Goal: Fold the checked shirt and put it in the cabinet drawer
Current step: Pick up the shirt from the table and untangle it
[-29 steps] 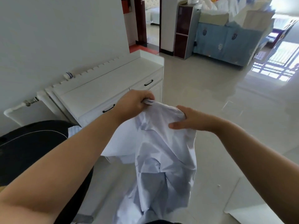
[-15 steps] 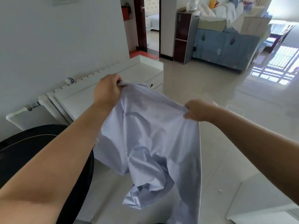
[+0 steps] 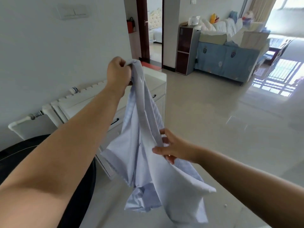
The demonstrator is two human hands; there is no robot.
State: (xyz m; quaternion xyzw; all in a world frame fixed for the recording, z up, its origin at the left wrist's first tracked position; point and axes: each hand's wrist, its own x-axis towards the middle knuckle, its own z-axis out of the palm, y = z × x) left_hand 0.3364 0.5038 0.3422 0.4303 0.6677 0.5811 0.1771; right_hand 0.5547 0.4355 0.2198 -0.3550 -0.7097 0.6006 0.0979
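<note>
The pale blue checked shirt (image 3: 144,155) hangs in the air in front of me, unfolded and crumpled. My left hand (image 3: 117,71) is raised high and grips a bunched part of its top edge. Lower and to the right, my right hand (image 3: 174,147) holds the shirt's edge, fingers under the cloth and thumb over it. Behind the shirt stands the white cabinet (image 3: 158,79) against the left wall. Its drawers are closed; one black handle (image 3: 115,121) shows beside my left forearm, another is half hidden by the cloth.
A white radiator pipe (image 3: 24,120) runs along the wall left of the cabinet. A black rounded object (image 3: 19,150) lies under my left arm. Glossy tiled floor (image 3: 222,125) stretches to the right. A blue-covered cabinet (image 3: 225,61) and a dark narrow unit (image 3: 187,50) stand far back.
My left hand has lifted its end of the shirt higher. My right hand has dropped lower and nearer to me, so the shirt now hangs steeply instead of spread wide.
</note>
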